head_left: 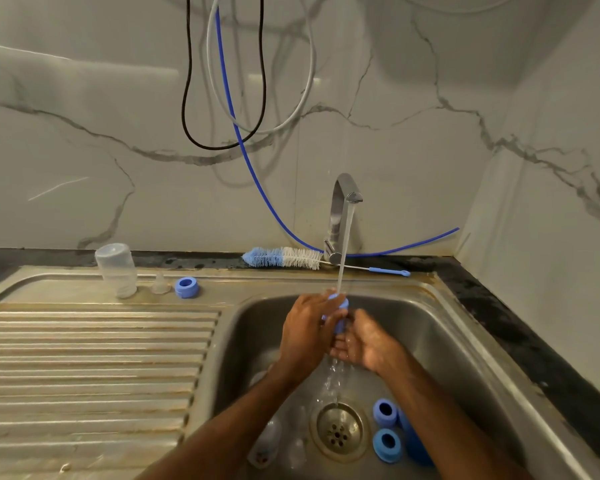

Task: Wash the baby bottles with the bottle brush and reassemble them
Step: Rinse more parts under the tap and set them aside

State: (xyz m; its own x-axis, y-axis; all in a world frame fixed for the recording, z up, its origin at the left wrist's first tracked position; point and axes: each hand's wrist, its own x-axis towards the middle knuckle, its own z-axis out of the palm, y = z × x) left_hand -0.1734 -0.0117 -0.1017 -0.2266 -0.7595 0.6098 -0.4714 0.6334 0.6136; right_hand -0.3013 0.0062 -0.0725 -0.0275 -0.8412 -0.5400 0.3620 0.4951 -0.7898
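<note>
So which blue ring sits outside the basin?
The ring on the drainboard beside the clear teat; two lie near the drain, the left hand holds one.

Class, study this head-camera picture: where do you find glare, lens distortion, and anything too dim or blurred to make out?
Head view: soft glare bands on the glossy marble wall; the wide lens bows the ridges of the sink; the clear bottles in the basin look dim and smeared; the blue cap gripped by the left hand is slightly blurred under the stream.

Black cable (pixel 189 46) against marble wall (pixel 84 98)
</note>
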